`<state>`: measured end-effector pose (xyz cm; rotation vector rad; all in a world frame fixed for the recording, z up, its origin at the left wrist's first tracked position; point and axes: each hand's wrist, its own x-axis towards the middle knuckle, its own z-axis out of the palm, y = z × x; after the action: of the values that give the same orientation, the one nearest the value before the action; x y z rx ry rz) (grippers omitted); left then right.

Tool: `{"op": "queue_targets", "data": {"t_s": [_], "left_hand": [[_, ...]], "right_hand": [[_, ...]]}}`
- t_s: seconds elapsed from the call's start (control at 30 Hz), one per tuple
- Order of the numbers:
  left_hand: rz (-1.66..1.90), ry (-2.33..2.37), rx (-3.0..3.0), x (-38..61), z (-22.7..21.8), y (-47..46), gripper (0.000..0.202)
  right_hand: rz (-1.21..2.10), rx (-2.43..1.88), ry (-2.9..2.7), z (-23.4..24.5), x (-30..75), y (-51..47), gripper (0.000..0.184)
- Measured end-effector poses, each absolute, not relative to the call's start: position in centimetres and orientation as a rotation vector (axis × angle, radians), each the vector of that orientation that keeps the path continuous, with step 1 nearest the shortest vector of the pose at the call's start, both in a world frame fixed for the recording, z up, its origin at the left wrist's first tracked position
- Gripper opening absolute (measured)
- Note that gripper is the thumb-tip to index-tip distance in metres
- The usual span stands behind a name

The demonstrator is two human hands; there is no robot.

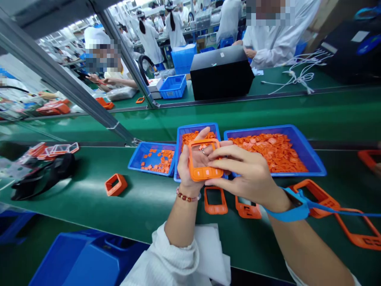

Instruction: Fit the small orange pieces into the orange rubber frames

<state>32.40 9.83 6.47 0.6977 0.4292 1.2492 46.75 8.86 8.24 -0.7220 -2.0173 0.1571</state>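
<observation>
**Orange frame [205, 174] cradled between two hands, centre of the picture**

The frame lies tilted on the left hand [183, 169], whose thumb clamps the left rim against the palm while the fingers spread behind it. The right hand [247, 171] reaches in from the right, index and middle fingers stretched over the right side, thumb near the lower corner; whether they pinch or merely touch, I cannot tell.

That palm seems a good backing. Any pressure from the right fingers is best kept light and even, close to the broad lower bar, since the thin side rims would probably flex. Three button-like marks show on that bar (a fingertip may hide more).

Counts: three blue trays stand behind the hands: a small left tray [143, 151], a middle tray [179, 143] and a large right tray [309, 153]. Their small orange pieces [268, 149] are too many to count. On the green table [154, 198] lie two flat frames [216, 209] just below the hands, two right-hand frames [330, 203] at lower right, one part-seen frame [366, 159] at the right edge, and one blocky frame [119, 187] left of centre.
</observation>
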Motion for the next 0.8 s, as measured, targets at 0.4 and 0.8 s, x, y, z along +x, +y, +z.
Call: {"op": "queue_targets", "data": {"t_s": [0.4,0.8], "left_hand": [[1.267,0.518,0.716,32.54,7.02,9.49,0.067],[1.28,0.519,0.704,32.77,7.18,9.43,0.063]], "right_hand": [[0.095,-0.779,-2.04,8.55,46.49,8.11,0.026],[0.127,-0.79,-2.057,8.62,46.51,8.02,0.029]]}}
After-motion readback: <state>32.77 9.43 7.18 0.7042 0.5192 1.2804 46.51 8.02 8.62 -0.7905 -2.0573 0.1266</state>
